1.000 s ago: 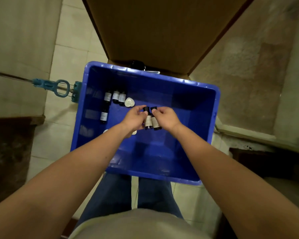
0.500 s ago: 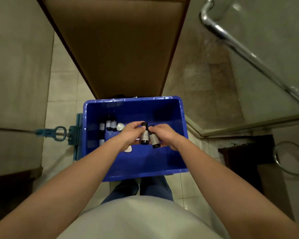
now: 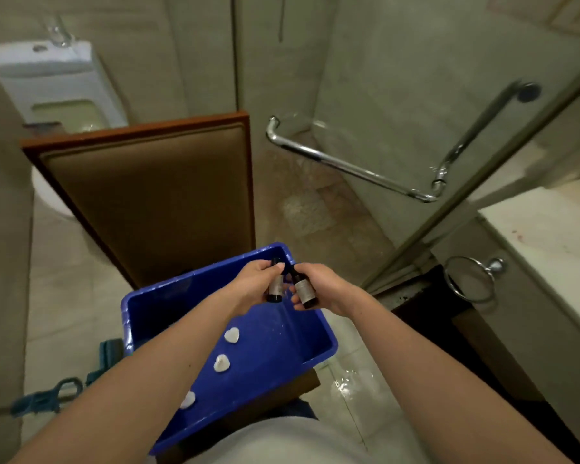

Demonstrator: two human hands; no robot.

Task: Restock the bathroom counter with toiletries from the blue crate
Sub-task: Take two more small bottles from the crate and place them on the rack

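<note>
The blue crate (image 3: 141,303) sits on a chair below me. My left hand (image 3: 253,284) grips a small dark bottle (image 3: 276,289) with a pale label, held upright above the crate's far corner. My right hand (image 3: 322,288) grips a second small dark bottle (image 3: 304,291), tilted a little, right beside the first. Three white heart-shaped soaps (image 3: 231,336) (image 3: 221,363) (image 3: 187,400) lie on the crate's floor beside my left forearm. The marble counter (image 3: 556,236) lies at the far right.
A brown padded chair back (image 3: 154,195) rises behind the crate. A glass shower door with a chrome handle (image 3: 352,169) stands ahead on the right. A chrome towel ring (image 3: 466,279) hangs under the counter. A toilet (image 3: 51,82) is at upper left; a teal tool (image 3: 44,400) lies on the floor.
Both hands have lifted the two bottles up out of the crate and toward the right. My head has raised, bringing the shower door, toilet and counter into view.
</note>
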